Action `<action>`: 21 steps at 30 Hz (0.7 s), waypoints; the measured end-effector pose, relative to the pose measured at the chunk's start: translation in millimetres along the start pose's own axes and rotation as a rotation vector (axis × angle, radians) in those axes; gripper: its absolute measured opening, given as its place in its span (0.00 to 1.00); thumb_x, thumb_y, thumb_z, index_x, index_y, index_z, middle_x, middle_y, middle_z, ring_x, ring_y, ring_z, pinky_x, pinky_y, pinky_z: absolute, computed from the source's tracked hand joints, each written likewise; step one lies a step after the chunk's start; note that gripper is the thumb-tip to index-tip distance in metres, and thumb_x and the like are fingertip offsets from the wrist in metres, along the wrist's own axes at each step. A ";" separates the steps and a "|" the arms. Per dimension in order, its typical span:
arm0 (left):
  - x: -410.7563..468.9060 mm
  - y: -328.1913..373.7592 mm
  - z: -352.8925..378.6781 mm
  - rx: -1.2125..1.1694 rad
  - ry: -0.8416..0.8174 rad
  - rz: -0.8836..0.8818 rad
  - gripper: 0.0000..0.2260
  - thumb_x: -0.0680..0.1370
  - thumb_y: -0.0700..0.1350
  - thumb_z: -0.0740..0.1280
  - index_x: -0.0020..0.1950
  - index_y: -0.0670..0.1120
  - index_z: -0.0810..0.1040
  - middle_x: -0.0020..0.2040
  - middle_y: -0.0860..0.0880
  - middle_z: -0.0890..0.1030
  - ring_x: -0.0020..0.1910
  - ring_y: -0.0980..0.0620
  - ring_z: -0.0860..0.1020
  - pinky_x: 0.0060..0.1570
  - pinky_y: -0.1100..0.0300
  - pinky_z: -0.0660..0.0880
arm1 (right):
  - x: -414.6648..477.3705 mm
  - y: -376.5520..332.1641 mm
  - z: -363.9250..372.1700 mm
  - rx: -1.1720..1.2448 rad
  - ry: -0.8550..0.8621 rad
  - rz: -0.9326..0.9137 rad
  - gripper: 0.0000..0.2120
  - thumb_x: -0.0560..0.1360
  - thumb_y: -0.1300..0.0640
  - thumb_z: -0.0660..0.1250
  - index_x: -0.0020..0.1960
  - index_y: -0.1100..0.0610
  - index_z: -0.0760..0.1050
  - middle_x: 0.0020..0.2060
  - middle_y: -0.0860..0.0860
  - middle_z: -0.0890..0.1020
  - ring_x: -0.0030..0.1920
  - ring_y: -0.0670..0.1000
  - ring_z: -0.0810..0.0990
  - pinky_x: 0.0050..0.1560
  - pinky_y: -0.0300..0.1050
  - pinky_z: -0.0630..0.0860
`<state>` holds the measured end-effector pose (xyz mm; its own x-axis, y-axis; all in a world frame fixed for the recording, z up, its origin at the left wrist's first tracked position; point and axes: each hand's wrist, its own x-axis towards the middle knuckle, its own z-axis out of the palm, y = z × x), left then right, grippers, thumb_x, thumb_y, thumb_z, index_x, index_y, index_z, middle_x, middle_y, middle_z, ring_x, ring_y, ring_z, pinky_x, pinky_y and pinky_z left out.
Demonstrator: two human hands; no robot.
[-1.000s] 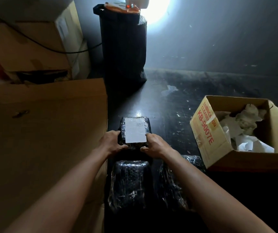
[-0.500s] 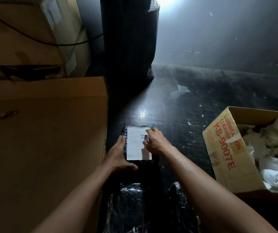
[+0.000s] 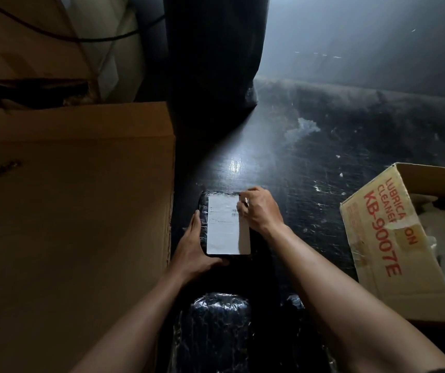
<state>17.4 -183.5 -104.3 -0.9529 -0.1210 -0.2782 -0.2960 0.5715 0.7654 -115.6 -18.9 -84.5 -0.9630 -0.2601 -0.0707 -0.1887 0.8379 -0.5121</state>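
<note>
Right hand (image 3: 260,211) is being held curled over the far right corner of the white label (image 3: 224,230), and the label's edge is being pinched between thumb and fingertips. Left hand (image 3: 193,250) is being pressed flat, fingers straight, along the left side of the black-wrapped parcel (image 3: 203,211), with the thumb being laid across its near edge. The parcel is being steadied on the dark floor (image 3: 296,170), just beside the right wall of the large carton (image 3: 67,211), label upward. A second wrapped parcel (image 3: 216,327) is being left lying nearer the person, also close to the large carton's right wall. A tall black bundle (image 3: 213,55) is being kept upright just past the large carton's far right corner. An open printed carton (image 3: 385,238) is being left tilted well apart from the large carton, to its right.
</note>
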 end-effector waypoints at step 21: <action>-8.2 6.4 -1.5 -0.089 0.036 -0.053 0.64 0.56 0.63 0.81 0.81 0.51 0.45 0.80 0.51 0.55 0.78 0.50 0.54 0.76 0.50 0.55 | -22.3 -4.9 -7.1 -0.001 0.170 -0.205 0.06 0.73 0.61 0.72 0.45 0.51 0.81 0.42 0.51 0.85 0.42 0.53 0.82 0.43 0.50 0.81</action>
<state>23.2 -180.1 -96.3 -0.9370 -0.1791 -0.2999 -0.3493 0.4893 0.7991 -94.6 -13.8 -74.4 -0.9230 -0.3407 0.1792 -0.3837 0.7766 -0.4997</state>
